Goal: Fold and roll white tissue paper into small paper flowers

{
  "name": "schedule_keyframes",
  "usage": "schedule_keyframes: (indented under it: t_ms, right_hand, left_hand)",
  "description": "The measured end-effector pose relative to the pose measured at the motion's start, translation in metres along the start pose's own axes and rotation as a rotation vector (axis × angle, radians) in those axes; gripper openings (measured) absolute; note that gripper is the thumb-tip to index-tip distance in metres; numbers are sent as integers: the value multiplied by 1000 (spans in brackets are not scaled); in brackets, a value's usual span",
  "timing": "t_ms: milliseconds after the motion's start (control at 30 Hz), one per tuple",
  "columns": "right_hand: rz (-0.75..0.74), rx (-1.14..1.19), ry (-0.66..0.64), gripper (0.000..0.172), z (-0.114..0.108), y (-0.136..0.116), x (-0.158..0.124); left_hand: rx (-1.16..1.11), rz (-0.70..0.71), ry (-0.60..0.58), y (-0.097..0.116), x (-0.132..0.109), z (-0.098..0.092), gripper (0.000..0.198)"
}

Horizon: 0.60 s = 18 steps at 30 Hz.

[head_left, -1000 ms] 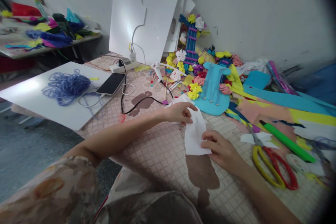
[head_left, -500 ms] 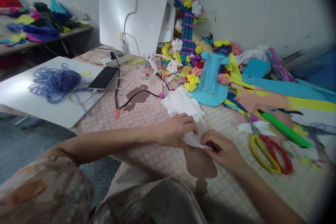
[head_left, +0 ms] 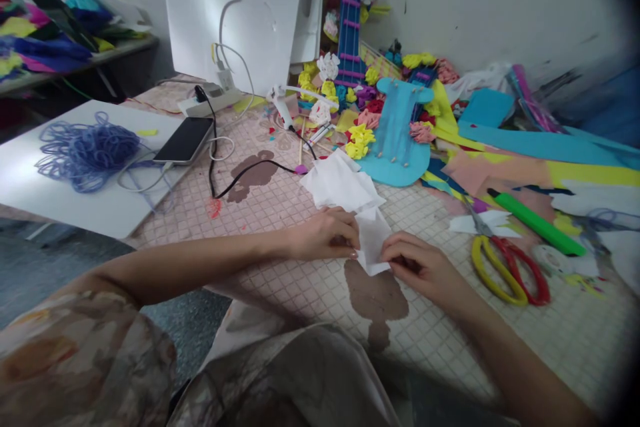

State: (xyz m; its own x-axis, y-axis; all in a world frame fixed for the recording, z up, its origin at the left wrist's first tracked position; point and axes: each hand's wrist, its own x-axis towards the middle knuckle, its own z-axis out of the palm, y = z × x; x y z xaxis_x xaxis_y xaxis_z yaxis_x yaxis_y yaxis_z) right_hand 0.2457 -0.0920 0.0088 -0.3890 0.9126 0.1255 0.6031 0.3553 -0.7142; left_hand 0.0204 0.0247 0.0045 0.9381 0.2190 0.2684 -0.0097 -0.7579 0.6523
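A small sheet of thin white paper (head_left: 373, 240), creased down its middle, is stretched between my hands above the table. My left hand (head_left: 327, 235) pinches its left edge between thumb and fingers. At its lower right corner, my right hand (head_left: 417, 261) grips it the same way, fingers curled. Just beyond lies a loose pile of white paper sheets (head_left: 340, 180), partly overlapping the far edge of the held one.
Scissors (head_left: 505, 260) with yellow and red handles and a green cutter (head_left: 540, 221) lie right. A blue cutout (head_left: 397, 140), paper flowers (head_left: 360, 141) and a glue gun (head_left: 281, 107) stand behind. Left are a phone (head_left: 184, 140) and purple yarn (head_left: 90, 150) on a white board (head_left: 100, 217).
The white sheet now shows flatter and more open between my hands, its lower corner pointing toward me. My hands have shifted slightly, and the whole view has moved a little.
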Motion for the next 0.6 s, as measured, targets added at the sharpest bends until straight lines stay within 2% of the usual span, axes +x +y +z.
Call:
schedule_keyframes:
  t_ms: [133, 233, 367, 600]
  right_hand:
    - [23, -28, -22, 18, 2, -3, 4]
    - [-48, -46, -72, 24, 0, -2, 2]
    - [-91, -53, -98, 15, -3, -1, -2]
    - [8, -68, -57, 11, 2, -9, 4]
  left_hand:
    - [19, -36, -23, 2, 3, -1, 9]
    - [21, -23, -83, 1, 3, -3, 5]
    - [2, -1, -111, -1, 1, -6, 4]
    - [-29, 34, -72, -4, 3, -4, 6]
